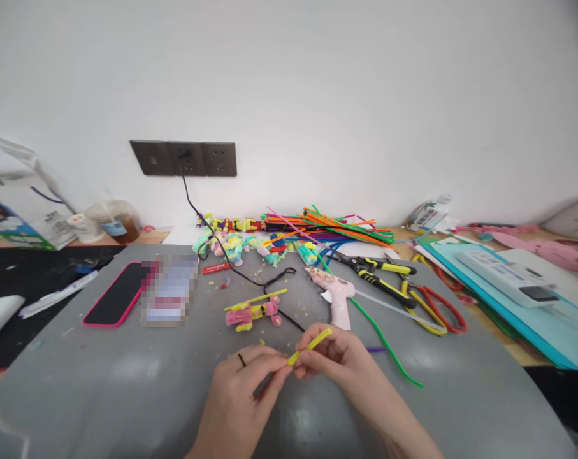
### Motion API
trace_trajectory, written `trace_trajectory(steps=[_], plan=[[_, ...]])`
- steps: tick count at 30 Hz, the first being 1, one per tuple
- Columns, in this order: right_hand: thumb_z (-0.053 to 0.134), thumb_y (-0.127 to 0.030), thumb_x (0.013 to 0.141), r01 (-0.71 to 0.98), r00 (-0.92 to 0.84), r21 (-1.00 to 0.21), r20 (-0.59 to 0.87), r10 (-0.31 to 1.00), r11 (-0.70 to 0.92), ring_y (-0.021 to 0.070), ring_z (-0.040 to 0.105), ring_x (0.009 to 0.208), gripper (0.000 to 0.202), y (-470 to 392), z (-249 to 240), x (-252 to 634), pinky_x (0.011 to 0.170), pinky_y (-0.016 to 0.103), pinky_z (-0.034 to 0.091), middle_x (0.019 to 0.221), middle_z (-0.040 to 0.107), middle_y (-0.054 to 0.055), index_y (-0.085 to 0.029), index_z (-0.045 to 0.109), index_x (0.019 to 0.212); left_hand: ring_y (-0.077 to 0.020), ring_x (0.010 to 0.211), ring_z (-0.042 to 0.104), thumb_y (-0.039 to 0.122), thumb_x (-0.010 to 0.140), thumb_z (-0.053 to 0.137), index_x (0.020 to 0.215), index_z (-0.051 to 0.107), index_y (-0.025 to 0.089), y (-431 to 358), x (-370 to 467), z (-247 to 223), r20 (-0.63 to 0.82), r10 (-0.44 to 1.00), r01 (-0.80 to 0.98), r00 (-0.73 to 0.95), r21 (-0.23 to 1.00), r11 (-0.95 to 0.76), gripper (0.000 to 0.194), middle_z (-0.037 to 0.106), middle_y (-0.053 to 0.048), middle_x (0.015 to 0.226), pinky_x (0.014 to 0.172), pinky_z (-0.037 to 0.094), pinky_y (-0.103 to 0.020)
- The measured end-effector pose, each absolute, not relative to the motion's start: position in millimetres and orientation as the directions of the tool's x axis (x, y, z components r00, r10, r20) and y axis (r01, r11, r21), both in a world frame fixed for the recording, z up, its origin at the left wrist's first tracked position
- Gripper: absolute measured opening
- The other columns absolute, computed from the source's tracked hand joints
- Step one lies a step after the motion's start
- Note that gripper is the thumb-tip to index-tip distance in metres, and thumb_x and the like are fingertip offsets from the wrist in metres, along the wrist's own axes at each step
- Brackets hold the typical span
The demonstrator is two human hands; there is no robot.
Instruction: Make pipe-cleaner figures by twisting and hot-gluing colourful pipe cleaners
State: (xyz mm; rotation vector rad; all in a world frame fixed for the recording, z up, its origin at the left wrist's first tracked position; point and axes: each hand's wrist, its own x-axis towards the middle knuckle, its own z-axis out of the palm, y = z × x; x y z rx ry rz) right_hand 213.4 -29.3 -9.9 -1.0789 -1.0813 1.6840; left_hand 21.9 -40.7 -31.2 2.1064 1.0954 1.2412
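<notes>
A short yellow pipe cleaner piece [320,339] is held between both hands near the front middle of the grey mat [140,395]. My left hand [243,392] pinches its lower left end between thumb and fingertips. My right hand [339,360] grips its middle, with the upper end sticking out past the fingers. Just beyond my hands lies a small pink and yellow pipe cleaner figure [253,313], with a straight yellow stem [257,299] along its far side. A pink glue gun [337,296] rests on the mat behind my right hand.
Pliers [384,280] and red and yellow scissors [436,309] lie to the right, near a green pipe cleaner [382,338]. Phones [116,296] lie left. Colourful pipe cleaners [327,224] are piled against the wall; a drink cup [116,223] stands back left. A black cord [231,261] crosses the mat.
</notes>
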Motion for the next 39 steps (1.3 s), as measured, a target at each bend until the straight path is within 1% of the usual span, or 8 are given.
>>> trace_trajectory(steps=[4, 7, 11, 17, 22, 27, 34, 39], plan=[[0.082, -0.036, 0.078, -0.178, -0.271, -0.967, -0.128, 0.954, -0.180, 0.0133, 0.068, 0.060, 0.023, -30, -12, 214, 0.058, 0.021, 0.051, 0.065, 0.074, 0.003, -0.017, 0.069, 0.073, -0.0131, 0.071, 0.068, 0.016, 0.086, 0.068, 0.079, 0.075, 0.023, -36, 20, -25, 0.346, 0.906, 0.275, 0.244, 0.871, -0.406, 0.012, 0.076, 0.000, 0.074, 0.069, 0.052, -0.020], [0.080, -0.027, 0.080, -0.153, -0.057, -0.979, 0.146, 0.988, 0.136, 0.0134, 0.066, 0.062, 0.015, -31, -14, 205, 0.056, 0.021, 0.049, 0.068, 0.071, 0.001, -0.020, 0.069, 0.071, -0.0129, 0.065, 0.064, 0.034, 0.079, 0.078, 0.073, 0.078, 0.021, -33, 28, -22, 0.019, 0.992, -0.083, 0.121, 0.997, -0.009, 0.014, 0.075, -0.002, 0.070, 0.059, 0.050, -0.019], [0.074, -0.010, 0.081, 0.153, 0.160, -0.822, 0.569, 0.807, 0.549, 0.0135, 0.061, 0.065, 0.016, -35, -26, 189, 0.057, 0.022, 0.047, 0.074, 0.064, 0.000, -0.023, 0.070, 0.073, -0.0125, 0.068, 0.063, 0.048, 0.056, 0.092, 0.076, 0.081, 0.019, -35, 45, -26, -0.331, 0.926, -0.500, 0.181, 0.780, 0.377, 0.037, 0.077, -0.006, 0.082, 0.057, 0.049, -0.019], [0.071, -0.004, 0.082, 0.323, 0.047, -0.696, 0.689, 0.724, 0.641, 0.0164, 0.059, 0.067, 0.022, -39, -36, 187, 0.058, 0.026, 0.047, 0.077, 0.058, 0.002, -0.025, 0.075, 0.087, -0.0095, 0.069, 0.060, 0.045, 0.054, 0.094, 0.071, 0.081, 0.016, -32, 52, -33, -0.411, 0.869, -0.558, 0.277, 0.667, 0.493, 0.036, 0.077, -0.008, 0.087, 0.065, 0.049, -0.019], [0.070, -0.009, 0.086, 0.328, -0.175, -0.679, 0.640, 0.748, 0.657, 0.0197, 0.064, 0.073, 0.023, -34, -24, 201, 0.067, 0.032, 0.048, 0.082, 0.069, 0.005, -0.025, 0.075, 0.100, -0.0103, 0.067, 0.058, 0.049, 0.056, 0.092, 0.067, 0.079, 0.016, -28, 46, -30, -0.364, 0.905, -0.506, 0.219, 0.751, 0.425, 0.037, 0.073, -0.003, 0.071, 0.065, 0.046, -0.020], [0.074, -0.026, 0.089, 0.234, -0.235, -0.814, 0.482, 0.844, 0.531, 0.0184, 0.061, 0.069, 0.011, -29, -13, 215, 0.069, 0.032, 0.044, 0.071, 0.068, 0.002, -0.024, 0.071, 0.078, -0.0104, 0.067, 0.055, 0.049, 0.067, 0.086, 0.067, 0.078, 0.016, -30, 37, -24, -0.250, 0.915, -0.315, 0.317, 0.882, 0.351, 0.035, 0.071, -0.001, 0.069, 0.068, 0.043, -0.021], [0.079, -0.029, 0.082, 0.074, -0.427, -0.996, 0.009, 0.904, 0.045, 0.0171, 0.061, 0.076, 0.013, -32, 4, 224, 0.071, 0.027, 0.047, 0.079, 0.067, 0.000, -0.022, 0.068, 0.084, -0.0102, 0.062, 0.053, 0.042, 0.072, 0.083, 0.070, 0.078, 0.014, -30, 23, -15, -0.298, 0.791, 0.010, 0.535, 0.938, 0.346, 0.028, 0.068, 0.000, 0.063, 0.061, 0.038, -0.020], [0.083, -0.033, 0.076, 0.083, -0.471, -0.992, -0.121, 0.874, -0.093, 0.0168, 0.063, 0.073, 0.017, -32, 4, 222, 0.072, 0.027, 0.049, 0.075, 0.071, 0.001, -0.019, 0.073, 0.079, -0.0149, 0.068, 0.066, 0.043, 0.073, 0.081, 0.072, 0.078, 0.016, -29, 20, -7, -0.335, 0.694, 0.079, 0.637, 0.924, 0.374, 0.027, 0.078, -0.004, 0.073, 0.068, 0.046, -0.023]])
